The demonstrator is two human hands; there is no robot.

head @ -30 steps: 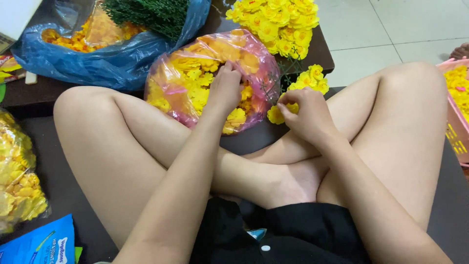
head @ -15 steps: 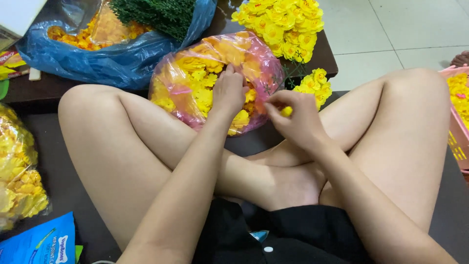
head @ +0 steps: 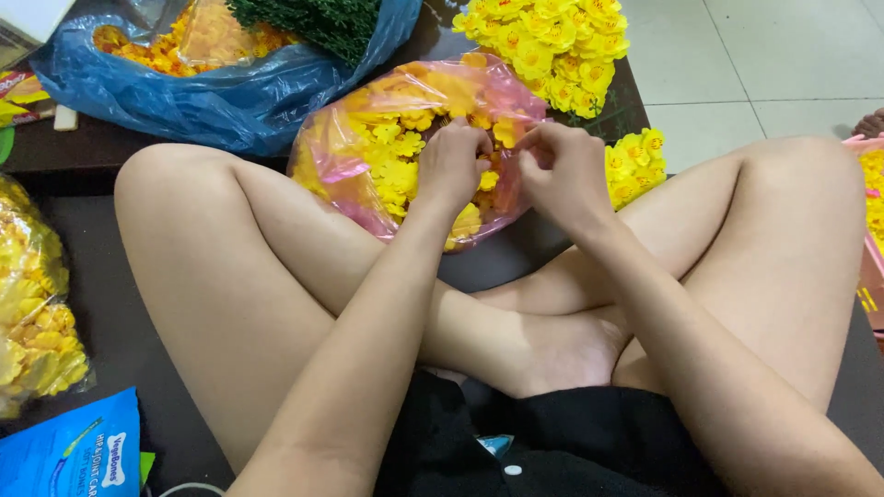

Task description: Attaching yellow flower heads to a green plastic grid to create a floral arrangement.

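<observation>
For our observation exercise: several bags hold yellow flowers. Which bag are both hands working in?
The pink bag between the knees; left hand and right hand meet over it. The blue bag lies behind, untouched.

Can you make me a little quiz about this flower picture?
1. True or false: both hands are over the pink bag.
2. What colour are the flowers in the pink bag?
3. Which bag holds the dark green bundle: A pink, B blue, C clear?

Key
1. True: the left hand and right hand meet above it.
2. Yellow.
3. B, the blue bag.
</observation>
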